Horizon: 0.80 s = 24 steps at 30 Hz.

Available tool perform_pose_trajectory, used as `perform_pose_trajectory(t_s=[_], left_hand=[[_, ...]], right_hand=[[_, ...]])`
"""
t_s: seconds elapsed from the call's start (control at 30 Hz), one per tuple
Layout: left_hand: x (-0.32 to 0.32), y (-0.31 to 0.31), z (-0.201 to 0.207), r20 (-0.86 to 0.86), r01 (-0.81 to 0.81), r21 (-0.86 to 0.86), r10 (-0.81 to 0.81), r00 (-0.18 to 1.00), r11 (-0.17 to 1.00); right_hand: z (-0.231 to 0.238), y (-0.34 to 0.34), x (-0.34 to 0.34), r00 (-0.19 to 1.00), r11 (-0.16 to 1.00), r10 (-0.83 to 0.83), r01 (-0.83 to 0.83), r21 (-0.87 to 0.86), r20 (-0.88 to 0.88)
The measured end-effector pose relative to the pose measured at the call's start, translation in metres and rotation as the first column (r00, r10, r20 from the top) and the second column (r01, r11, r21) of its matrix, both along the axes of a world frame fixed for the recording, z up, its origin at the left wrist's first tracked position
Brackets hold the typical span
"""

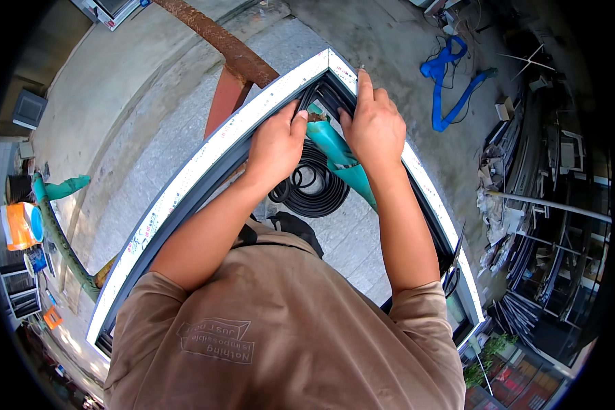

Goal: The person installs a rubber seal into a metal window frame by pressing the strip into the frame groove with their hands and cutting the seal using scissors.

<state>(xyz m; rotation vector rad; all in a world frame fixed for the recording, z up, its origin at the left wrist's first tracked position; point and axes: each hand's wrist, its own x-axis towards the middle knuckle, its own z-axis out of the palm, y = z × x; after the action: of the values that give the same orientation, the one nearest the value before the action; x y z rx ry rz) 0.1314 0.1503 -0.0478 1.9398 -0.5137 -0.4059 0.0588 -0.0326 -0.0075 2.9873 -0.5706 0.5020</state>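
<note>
A large window frame (215, 137), its outer face covered in white printed film and its inner channel dark, surrounds my arms, with a corner at the far end. My left hand (278, 142) is closed at the inner edge left of that corner, thumb and fingers pinching a black rubber sealing strip (310, 96); its fingertips are partly hidden. Over the frame's right side, my right hand (376, 126) grips the profile, with fingers on the film and the thumb inside the opening. Below the opening lies a coil of black strip (314, 188) on the ground.
Teal-wrapped support (335, 147) shows through the frame, and a rusty steel beam (212, 31) runs beyond it. Another green-wrapped stand (65, 239) is at left, near an orange-and-white bucket (20, 225). Blue strapping (439, 89) lies at far right, before stacked metal profiles (526, 273).
</note>
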Motion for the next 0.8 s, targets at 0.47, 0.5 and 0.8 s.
perform_pose_trajectory(t_s=[0.47,0.5,0.8], left_hand=[[-0.005,-0.004,-0.001,0.128,-0.044,0.032,0.039,0.991,0.999],[-0.003,-0.005,-0.005,0.132,-0.051,0.015,0.048,0.990,0.999],[0.000,-0.003,-0.003,0.036,-0.006,0.040,0.004,0.999,0.999]], right_hand=[[0.001,0.012,0.010,0.973,0.973,-0.229,0.230,0.016,-0.035],[0.003,0.011,0.010,0.971,0.972,-0.233,0.234,0.025,-0.047],[0.004,-0.009,-0.036,0.995,0.998,-0.054,0.056,0.027,-0.078]])
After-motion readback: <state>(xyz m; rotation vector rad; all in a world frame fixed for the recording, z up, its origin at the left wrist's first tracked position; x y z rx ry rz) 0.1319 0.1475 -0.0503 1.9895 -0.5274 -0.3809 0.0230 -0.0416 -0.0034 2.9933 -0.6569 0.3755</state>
